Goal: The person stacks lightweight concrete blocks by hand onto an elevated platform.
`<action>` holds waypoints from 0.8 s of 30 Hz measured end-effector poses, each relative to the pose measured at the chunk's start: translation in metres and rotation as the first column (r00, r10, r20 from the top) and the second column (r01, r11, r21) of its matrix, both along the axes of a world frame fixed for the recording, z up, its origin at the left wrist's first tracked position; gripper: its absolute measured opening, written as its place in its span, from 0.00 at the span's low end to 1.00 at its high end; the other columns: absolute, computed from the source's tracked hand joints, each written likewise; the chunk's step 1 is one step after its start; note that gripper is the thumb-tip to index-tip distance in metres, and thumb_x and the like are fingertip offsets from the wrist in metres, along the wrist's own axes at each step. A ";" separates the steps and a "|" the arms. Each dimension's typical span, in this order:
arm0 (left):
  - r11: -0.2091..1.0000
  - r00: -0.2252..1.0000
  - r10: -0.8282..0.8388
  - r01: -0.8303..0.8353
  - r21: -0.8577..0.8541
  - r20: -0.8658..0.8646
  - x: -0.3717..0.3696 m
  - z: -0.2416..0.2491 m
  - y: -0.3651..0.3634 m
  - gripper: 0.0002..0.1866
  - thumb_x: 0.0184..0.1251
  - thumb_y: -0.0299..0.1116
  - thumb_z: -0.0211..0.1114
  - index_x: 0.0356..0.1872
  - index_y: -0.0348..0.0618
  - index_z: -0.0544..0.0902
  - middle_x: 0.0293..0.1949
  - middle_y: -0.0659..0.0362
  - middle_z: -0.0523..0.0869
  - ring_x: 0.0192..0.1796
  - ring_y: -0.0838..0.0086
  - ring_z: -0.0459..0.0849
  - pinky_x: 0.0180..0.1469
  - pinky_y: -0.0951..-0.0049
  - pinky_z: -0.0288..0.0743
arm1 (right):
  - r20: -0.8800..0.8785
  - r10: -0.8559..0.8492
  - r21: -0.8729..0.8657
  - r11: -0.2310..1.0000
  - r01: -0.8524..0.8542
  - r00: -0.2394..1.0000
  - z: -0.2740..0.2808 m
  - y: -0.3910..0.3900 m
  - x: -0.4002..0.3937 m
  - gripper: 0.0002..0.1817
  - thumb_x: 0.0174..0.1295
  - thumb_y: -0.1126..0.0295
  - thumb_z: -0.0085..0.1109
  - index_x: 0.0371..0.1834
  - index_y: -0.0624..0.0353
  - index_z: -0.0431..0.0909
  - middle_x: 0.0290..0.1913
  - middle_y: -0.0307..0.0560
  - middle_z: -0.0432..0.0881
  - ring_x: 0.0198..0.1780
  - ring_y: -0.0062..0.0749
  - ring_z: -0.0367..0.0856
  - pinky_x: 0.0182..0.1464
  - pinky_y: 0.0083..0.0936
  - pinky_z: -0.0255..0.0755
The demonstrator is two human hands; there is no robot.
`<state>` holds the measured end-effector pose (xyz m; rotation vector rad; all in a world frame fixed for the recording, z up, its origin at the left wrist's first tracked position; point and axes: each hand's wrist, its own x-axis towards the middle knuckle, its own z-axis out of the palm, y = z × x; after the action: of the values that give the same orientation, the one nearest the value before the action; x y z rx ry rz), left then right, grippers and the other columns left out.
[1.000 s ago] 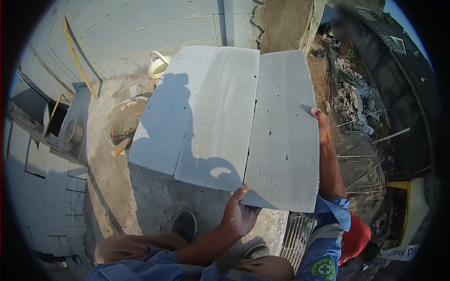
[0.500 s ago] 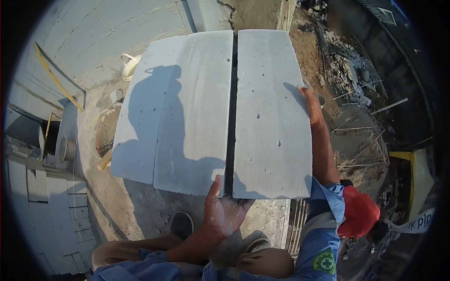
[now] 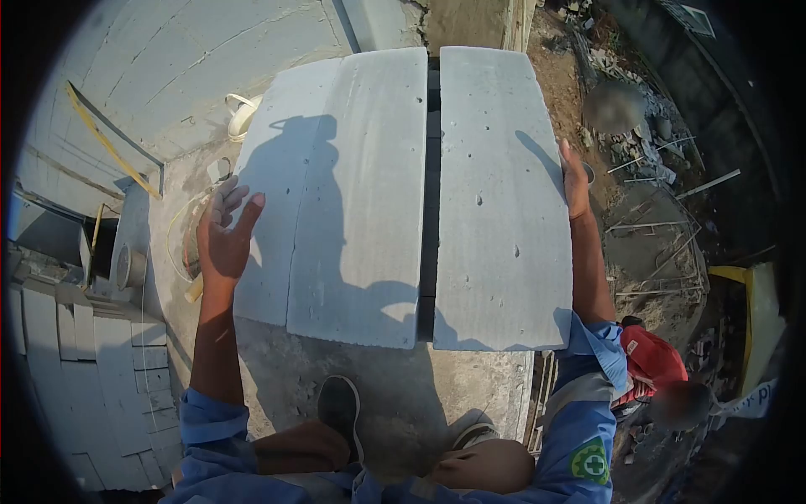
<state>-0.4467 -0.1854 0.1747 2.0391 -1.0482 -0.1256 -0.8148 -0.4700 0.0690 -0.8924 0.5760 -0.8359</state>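
Three pale grey blocks lie side by side in front of me. The left block (image 3: pixel 273 202) and the middle block (image 3: pixel 382 210) meet at a thin seam. A dark gap separates them from the right block (image 3: pixel 504 202). My left hand (image 3: pixel 225 235) is at the left block's outer side, fingers apart, with nothing in it; whether it touches the block is unclear. My right hand (image 3: pixel 574 181) rests along the right block's outer edge, fingers stretched upward, not wrapped round it. My shadow falls across the blocks.
Stacked blocks (image 3: pixel 109 370) stand at the lower left. A white bucket (image 3: pixel 241 118) sits beyond the left block. A person in a red top (image 3: pixel 653 357) is below at the right, near rubble (image 3: pixel 634 151) and metal bars. My shoe (image 3: pixel 338 412) is on the concrete.
My left hand has moved from the near edge by the gap up to the left block's outer side. My right hand stays at the right edge. The gap looks slightly wider.
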 end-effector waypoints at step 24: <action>0.991 0.962 -0.069 0.096 -0.091 0.266 0.046 -0.061 0.005 0.31 0.71 0.46 0.62 0.62 0.26 0.71 0.54 0.43 0.82 0.55 0.59 0.82 0.57 0.65 0.75 | -0.023 -0.255 -0.063 0.965 0.253 0.967 -0.009 0.308 -0.179 0.42 0.64 0.52 0.65 0.71 0.71 0.60 0.65 0.62 0.74 0.65 0.43 0.74 0.67 0.37 0.66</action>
<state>-0.4010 -0.1802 0.1142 1.9547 -1.2763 0.1579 -0.9935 -0.1620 0.0604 -0.8986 0.7055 -1.0770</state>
